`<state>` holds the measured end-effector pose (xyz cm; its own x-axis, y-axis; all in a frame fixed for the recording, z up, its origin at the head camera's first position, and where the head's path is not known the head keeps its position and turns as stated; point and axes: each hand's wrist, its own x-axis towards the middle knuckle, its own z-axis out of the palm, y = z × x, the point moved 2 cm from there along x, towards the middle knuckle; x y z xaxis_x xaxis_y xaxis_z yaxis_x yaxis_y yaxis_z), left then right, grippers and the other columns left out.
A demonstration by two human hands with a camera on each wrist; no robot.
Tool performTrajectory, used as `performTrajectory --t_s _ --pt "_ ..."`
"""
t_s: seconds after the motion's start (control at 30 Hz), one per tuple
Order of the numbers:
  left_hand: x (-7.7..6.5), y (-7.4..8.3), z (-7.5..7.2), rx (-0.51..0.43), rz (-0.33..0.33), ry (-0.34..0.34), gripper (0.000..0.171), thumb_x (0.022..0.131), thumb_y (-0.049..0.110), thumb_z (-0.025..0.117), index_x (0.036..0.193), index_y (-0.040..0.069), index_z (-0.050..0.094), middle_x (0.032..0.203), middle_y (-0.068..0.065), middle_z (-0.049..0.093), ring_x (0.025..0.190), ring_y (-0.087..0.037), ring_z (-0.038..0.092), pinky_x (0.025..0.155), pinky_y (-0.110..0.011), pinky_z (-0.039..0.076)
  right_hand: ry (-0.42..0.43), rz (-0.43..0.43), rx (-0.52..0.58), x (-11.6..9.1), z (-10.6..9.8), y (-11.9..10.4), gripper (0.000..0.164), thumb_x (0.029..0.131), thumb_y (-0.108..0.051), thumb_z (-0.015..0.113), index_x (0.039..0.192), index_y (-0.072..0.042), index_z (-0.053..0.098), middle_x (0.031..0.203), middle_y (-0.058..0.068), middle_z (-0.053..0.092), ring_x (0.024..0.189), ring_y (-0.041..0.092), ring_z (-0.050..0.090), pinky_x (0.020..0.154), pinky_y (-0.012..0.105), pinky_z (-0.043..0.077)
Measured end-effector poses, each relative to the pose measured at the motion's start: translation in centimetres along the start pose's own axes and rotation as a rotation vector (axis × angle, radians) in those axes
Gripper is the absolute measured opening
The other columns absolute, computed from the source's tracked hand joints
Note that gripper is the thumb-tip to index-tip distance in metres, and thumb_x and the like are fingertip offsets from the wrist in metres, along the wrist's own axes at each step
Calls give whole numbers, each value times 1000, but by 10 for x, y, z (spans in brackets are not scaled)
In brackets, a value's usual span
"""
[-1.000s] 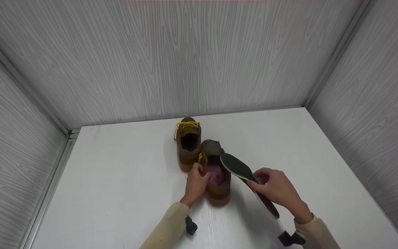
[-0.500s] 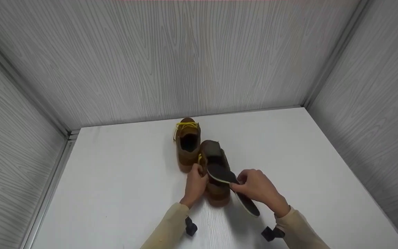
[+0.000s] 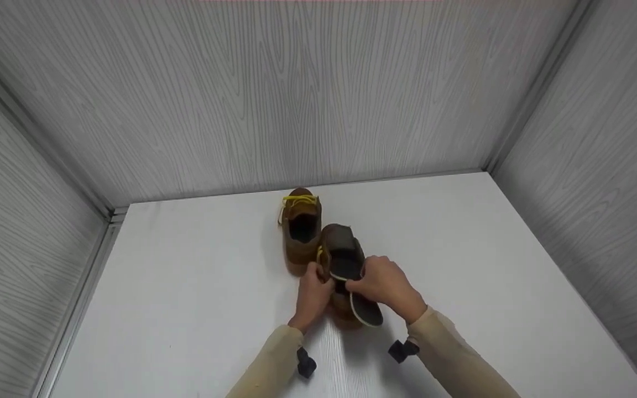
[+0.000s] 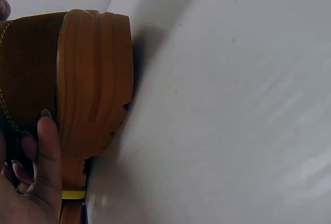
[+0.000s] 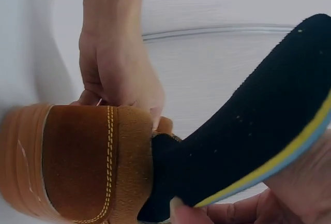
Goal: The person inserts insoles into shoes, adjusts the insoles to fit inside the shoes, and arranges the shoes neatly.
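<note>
A brown shoe [image 3: 345, 309] with a tan sole stands on the white table, its tongue [image 3: 343, 239] folded forward. My left hand [image 3: 313, 296] grips the left edge of its opening, near the yellow lace. In the left wrist view, a finger of that hand lies along the shoe's side [image 4: 31, 69]. My right hand [image 3: 386, 284] pinches a black insole [image 5: 243, 115] with a yellow and blue edge. The insole's front end is inside the shoe's opening, while its heel end sticks up and out over the shoe's back. How deep the front end reaches is hidden.
A second brown shoe [image 3: 301, 229] with tied yellow laces stands just behind and to the left, close against the first. The white table [image 3: 202, 287] has grey wood-grain panels [image 3: 274, 99] at its back and sides.
My right hand has moved left with the insole, bringing it from beside the shoe to over the opening, with its front end now inside. The left hand keeps its place.
</note>
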<state>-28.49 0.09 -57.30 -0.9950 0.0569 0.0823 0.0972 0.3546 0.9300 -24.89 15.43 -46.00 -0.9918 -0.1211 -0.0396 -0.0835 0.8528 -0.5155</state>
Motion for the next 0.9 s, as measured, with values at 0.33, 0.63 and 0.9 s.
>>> performTrajectory --t_s 0.33,0.63,0.9 --pt "-3 -1 -1 -25 9 -9 20 85 16 58 89 8 40 73 -1 45 65 -14 46 56 -29 38 -4 -26 -158 22 9 -11 31 74 -25 73 80 3 61 66 6 56 55 18 54 50 34 47" --pt "-1 0 1 14 55 -6 20 91 15 61 92 8 42 76 -2 46 67 -14 48 57 -28 40 2 -84 -285 36 19 -22 24 75 -23 76 74 -2 63 67 8 60 59 21 58 53 39 49" --pt "-1 1 1 30 73 4 19 92 14 60 91 8 42 78 -2 47 72 -15 49 61 -29 41 27 -127 -353 47 31 -26 14 82 -12 70 78 0 65 75 17 64 67 31 65 56 43 52"
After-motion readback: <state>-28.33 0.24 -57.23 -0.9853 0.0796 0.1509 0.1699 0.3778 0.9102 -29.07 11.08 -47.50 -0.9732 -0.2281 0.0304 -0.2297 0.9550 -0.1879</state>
